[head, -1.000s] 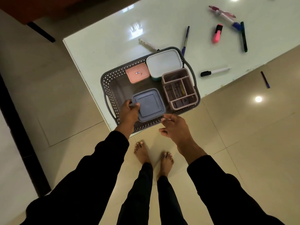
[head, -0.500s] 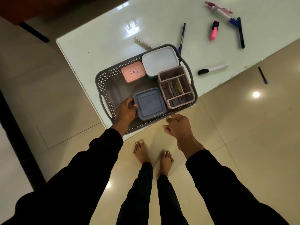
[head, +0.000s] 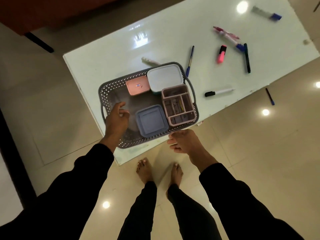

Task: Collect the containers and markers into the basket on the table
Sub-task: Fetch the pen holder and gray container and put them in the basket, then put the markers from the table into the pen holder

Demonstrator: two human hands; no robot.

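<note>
A grey perforated basket point(head: 110, 87) sits at the near corner of the pale glass table point(head: 107, 63). Inside it lie a blue square container point(head: 151, 120), a pink container point(head: 137, 85), a white container point(head: 165, 77) and a pink divided organiser point(head: 178, 104). My left hand point(head: 116, 121) hovers over the basket's left part, fingers loosely curled, holding nothing. My right hand point(head: 183, 142) hangs relaxed just off the basket's near right rim. Loose on the table: a black-capped white marker point(head: 219, 92), a pink highlighter point(head: 221, 54), a blue pen point(head: 190, 61), a black marker point(head: 247, 58).
More markers lie farther back: a white one point(head: 149, 61) behind the basket, a pink-and-white pair point(head: 226, 35), a blue-capped one point(head: 266, 13). A blue pen point(head: 270, 97) lies on the tiled floor right of the table. My bare feet point(head: 159, 170) stand before the table corner.
My left hand has let go of the blue container and lifted away to the left. The right hand stays near the basket's front rim. The view has tilted back, showing more table.
</note>
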